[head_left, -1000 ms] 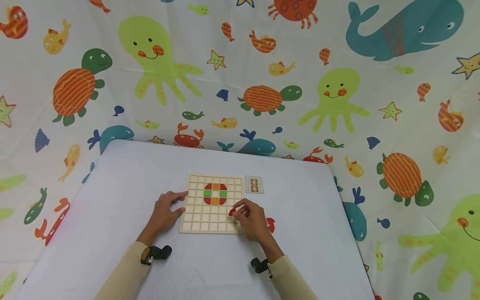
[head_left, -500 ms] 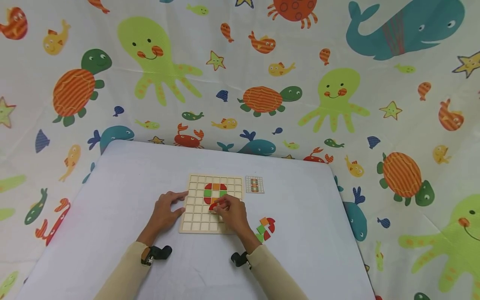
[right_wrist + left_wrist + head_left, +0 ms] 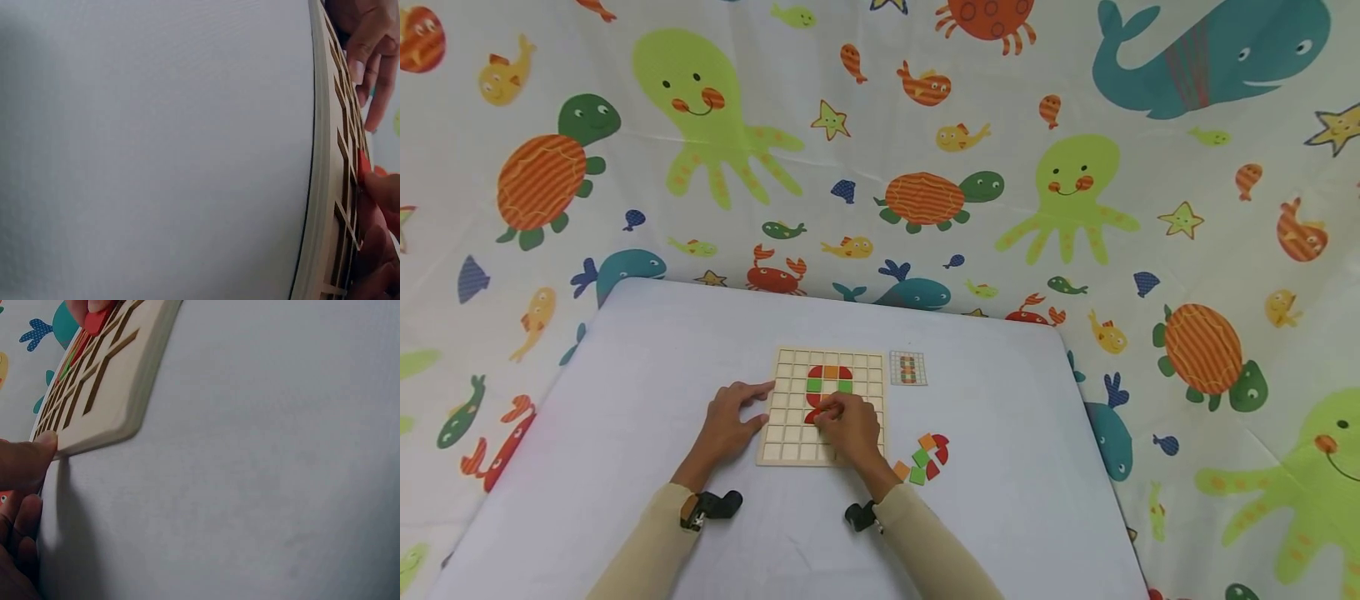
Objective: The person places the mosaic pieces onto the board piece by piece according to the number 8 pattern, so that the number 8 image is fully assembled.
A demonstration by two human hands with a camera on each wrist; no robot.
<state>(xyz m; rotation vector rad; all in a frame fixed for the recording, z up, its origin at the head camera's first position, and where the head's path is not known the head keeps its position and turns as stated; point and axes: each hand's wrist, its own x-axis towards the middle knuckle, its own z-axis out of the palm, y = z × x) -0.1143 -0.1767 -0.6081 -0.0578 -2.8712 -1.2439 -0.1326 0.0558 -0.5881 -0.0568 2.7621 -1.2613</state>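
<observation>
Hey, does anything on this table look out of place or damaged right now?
Nothing looks spilled or damaged. The only untidy spot is the loose tiles, lying at mixed angles beside the near right corner of the wooden board; they're probably just spare pieces, not a mishap.

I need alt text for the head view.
A right hand holds a red piece at a wooden grid board partly filled with colored pieces; the left hand touches the board's left side. Loose pieces and a pattern card lie to the right.
</observation>
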